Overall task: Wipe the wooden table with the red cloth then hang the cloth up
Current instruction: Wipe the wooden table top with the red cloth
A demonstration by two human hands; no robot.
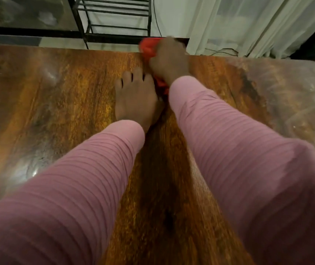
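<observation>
Right hand (169,58) bunched over crumpled bright red cloth (147,47) at far edge of glossy brown wooden worktop (57,96), gripping it. Left hand (135,98) flat, fingers spread, holding nothing. Soft, light, limp; likely best pinched by a corner for hanging.
</observation>
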